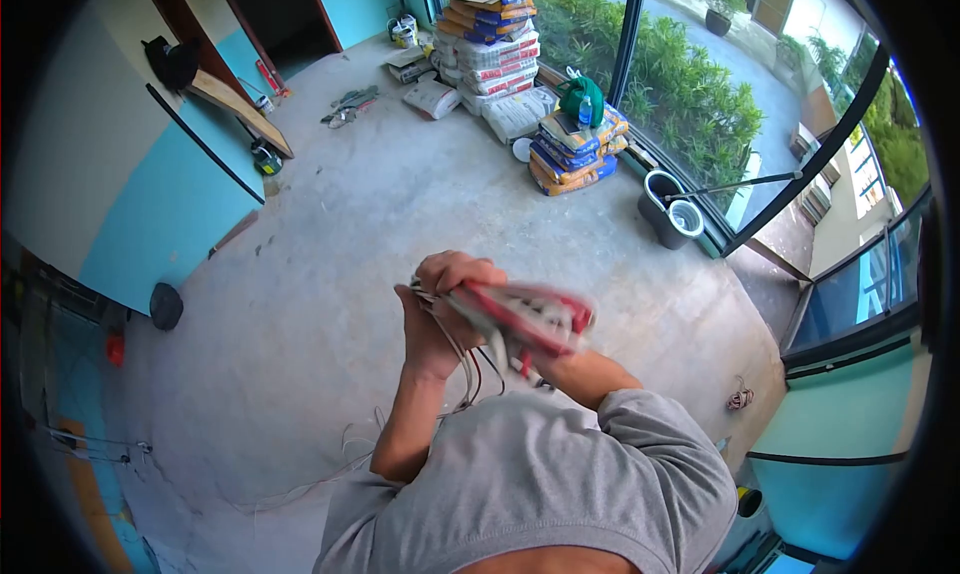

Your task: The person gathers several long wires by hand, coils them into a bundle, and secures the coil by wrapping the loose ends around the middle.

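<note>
A bundle of red and whitish cable (pixel 530 319), blurred by motion, is held up in front of my chest. My right hand (pixel 462 270) has its fingers wrapped over the bundle's left end, and the right forearm passes partly hidden beneath the bundle. Close against it, my left hand (pixel 430 326) is closed around the cable strands at the same end. Several loose strands (pixel 460 359) hang from the hands past my grey shirt (pixel 540 474). Thin pale cable (pixel 310 486) trails across the floor at lower left.
Stacked bags (pixel 495 59) and a smaller bag stack (pixel 575 154) stand by the window. Black buckets (pixel 672 214) sit near the glass door. A board (pixel 240 112) leans at the left wall, a dark round object (pixel 166 306) below. A small cable coil (pixel 740 399) lies right.
</note>
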Demonstrator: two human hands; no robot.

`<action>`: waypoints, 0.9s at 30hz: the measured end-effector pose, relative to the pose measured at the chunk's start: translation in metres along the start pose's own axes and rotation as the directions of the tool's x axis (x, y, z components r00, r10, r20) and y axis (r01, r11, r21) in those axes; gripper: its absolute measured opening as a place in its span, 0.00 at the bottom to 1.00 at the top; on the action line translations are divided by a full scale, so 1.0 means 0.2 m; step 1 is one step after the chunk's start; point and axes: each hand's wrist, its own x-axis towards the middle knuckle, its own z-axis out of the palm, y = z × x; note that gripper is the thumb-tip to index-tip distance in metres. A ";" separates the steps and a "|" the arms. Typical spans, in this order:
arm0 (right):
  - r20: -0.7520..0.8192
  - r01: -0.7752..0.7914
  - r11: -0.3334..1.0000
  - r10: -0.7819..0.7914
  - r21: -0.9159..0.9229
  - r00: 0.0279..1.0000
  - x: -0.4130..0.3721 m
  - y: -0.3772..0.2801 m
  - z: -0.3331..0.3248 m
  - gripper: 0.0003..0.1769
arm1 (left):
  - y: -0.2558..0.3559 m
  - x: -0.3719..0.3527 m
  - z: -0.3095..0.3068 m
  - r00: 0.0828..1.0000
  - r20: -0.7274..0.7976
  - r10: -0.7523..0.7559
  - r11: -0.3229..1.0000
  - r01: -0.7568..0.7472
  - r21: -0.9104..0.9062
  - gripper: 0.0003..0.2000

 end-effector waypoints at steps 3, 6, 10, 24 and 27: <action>-0.065 -0.051 0.863 0.021 -0.502 0.998 -0.25 0.19 0.09 0.12 | 0.06 0.03 0.01 0.998 -0.031 -0.056 0.963 0.046 -0.266 0.34; 0.439 0.371 0.889 -0.229 -0.270 0.869 -0.04 0.09 -0.06 0.10 | 0.12 0.09 -0.14 0.991 0.131 0.005 0.939 0.040 -0.342 0.30; 0.676 0.495 0.868 -0.385 0.034 0.629 0.10 0.04 -0.14 0.08 | 0.22 0.11 -0.18 0.998 0.039 0.043 0.973 -0.033 -0.230 0.22; 0.617 -0.265 0.876 0.474 -0.404 0.628 0.31 -0.20 -0.35 0.39 | 0.42 0.05 -0.17 0.888 0.079 0.454 0.648 -0.390 0.654 0.15; 0.608 -0.721 0.618 0.713 -0.312 0.348 0.07 -0.12 -0.23 0.33 | 0.31 0.08 -0.05 0.924 0.111 0.366 0.730 -0.359 0.582 0.14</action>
